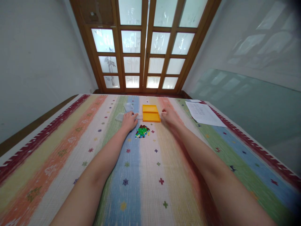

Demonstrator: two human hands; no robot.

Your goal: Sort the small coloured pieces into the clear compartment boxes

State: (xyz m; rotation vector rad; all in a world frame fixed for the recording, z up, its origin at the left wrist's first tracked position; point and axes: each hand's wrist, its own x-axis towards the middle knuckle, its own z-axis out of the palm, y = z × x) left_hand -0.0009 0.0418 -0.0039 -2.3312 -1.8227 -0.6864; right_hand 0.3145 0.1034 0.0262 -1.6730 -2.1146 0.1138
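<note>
Yellow case (151, 115), open, beside right hand (170, 116)

White sheet (204, 114) — faint lines of writing, too small to read.

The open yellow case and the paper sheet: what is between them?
In the head view, the right hand and striped tablecloth show between the open yellow case and the paper sheet.
</note>
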